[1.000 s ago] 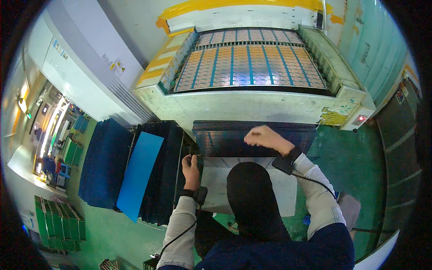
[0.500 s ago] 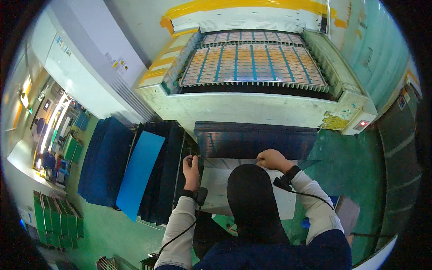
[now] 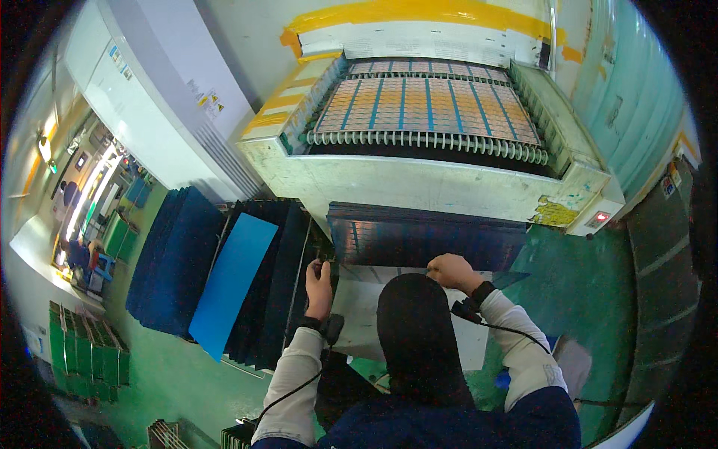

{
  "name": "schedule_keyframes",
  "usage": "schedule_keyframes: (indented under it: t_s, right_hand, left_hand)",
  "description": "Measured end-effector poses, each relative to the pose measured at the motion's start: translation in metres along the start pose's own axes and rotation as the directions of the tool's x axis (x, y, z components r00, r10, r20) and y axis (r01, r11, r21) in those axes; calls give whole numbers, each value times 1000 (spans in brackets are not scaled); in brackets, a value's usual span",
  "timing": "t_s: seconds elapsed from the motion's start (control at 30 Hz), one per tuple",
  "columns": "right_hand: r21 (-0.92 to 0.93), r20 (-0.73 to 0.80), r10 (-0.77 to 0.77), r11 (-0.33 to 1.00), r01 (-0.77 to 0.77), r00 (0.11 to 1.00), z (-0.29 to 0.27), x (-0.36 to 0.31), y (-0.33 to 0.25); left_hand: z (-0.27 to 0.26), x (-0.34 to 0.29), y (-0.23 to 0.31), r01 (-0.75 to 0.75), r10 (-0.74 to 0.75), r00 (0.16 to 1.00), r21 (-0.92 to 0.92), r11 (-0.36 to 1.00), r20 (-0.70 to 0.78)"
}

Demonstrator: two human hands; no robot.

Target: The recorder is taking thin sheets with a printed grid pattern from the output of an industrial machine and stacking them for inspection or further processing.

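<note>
white sheet (image 3: 359, 299) partly hidden behind dark hood (image 3: 419, 329), fingertips of hands unclear

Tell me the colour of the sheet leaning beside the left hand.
Bright blue sheet, seen best in the head view.

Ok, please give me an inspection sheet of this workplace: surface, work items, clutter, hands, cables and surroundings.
Surface: pale sheet on the bench below the dark panel stack.
Work items: dark panels; roller conveyor machine carrying orange panels.
Clutter: blue panel stacks standing at left.
Hands: left hand at the sheet's left edge; right hand at its far edge; grip unclear.
Cables: black wrist cables on both arms.
Surroundings: green floor, green racks at left.
</note>
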State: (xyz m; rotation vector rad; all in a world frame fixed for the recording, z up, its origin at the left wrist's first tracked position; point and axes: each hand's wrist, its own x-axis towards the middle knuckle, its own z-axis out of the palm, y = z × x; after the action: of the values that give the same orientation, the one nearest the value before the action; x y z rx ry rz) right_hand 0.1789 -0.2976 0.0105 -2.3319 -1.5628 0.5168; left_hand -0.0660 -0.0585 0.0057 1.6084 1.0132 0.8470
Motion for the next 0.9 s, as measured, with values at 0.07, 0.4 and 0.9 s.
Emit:
schedule_keyframes:
  t_s: [0.07,0.4,0.9]
  right_hand:
    - [-40,-18,-18,999,18,1000,-3,1,-3]
    - [79,-245,158,987,-143,957,-83,-38,-6]
    - [956,-254,266,211,201,930,-163,-23,-68]
  left_hand:
    - [-10,3,-29,-11,11,1000,-16,1000,-4]
    - [-116,-45,-197,714,-528,645,-188,675,553]
    - [-148,-111,-271,836,-662,511,-139,530,549]
